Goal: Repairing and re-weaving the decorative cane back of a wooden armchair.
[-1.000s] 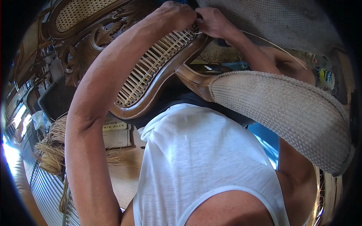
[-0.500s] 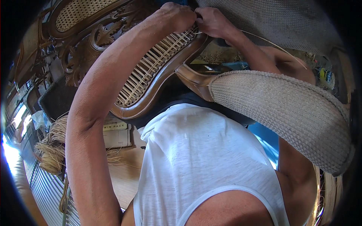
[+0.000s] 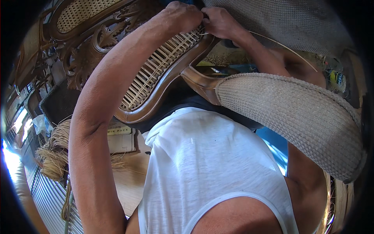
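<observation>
At the far end of a curved wooden chair frame point(image 3: 154, 104) my two hands meet, fingertips close together. My left hand point(image 3: 186, 17) is closed, its fingers bent inward over the far edge of the weave; what they pinch is hidden. My right hand point(image 3: 221, 22) is closed beside it at the frame's rim. A thin pale cane strand point(image 3: 286, 46) trails from under my right hand out to the right. Inside the frame, a panel of woven cane strips point(image 3: 156, 71) shows in open rows, partly covered by my left forearm.
A long pad wrapped in coarse woven cloth point(image 3: 288, 113) juts out on the right. Carved chair backs point(image 3: 87, 29) stand at the far left. Below them lie a bundle of cane point(image 3: 56, 156) and a box point(image 3: 121, 140). A can point(image 3: 336, 80) stands at right.
Almost nothing differs. My left arm and right hand have shifted very slightly; both hands remain together at the frame's far end.
</observation>
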`<action>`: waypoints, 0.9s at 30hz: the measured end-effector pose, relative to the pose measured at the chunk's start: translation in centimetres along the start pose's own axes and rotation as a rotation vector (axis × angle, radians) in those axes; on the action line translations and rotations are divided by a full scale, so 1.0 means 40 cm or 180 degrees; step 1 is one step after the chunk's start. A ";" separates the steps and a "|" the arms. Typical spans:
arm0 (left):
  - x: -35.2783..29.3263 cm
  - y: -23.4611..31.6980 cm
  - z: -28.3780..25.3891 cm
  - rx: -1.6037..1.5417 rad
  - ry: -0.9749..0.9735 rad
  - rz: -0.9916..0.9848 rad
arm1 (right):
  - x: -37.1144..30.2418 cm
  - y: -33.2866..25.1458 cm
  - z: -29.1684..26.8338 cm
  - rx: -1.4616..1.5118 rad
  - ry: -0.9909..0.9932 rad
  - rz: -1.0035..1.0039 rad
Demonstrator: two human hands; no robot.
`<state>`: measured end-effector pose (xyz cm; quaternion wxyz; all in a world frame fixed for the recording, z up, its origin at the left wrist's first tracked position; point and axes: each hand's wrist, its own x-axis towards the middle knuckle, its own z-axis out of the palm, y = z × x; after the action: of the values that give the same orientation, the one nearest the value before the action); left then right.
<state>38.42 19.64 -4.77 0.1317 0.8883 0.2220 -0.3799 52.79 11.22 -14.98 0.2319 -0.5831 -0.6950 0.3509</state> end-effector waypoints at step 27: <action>0.003 0.022 -0.027 0.0215 -0.0471 -0.0026 | -0.001 0.004 0.000 0.0195 0.0036 0.0052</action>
<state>39.59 19.34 -4.07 0.1161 0.8608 0.2023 -0.4524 52.90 11.18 -15.12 0.2507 -0.5834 -0.6778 0.3706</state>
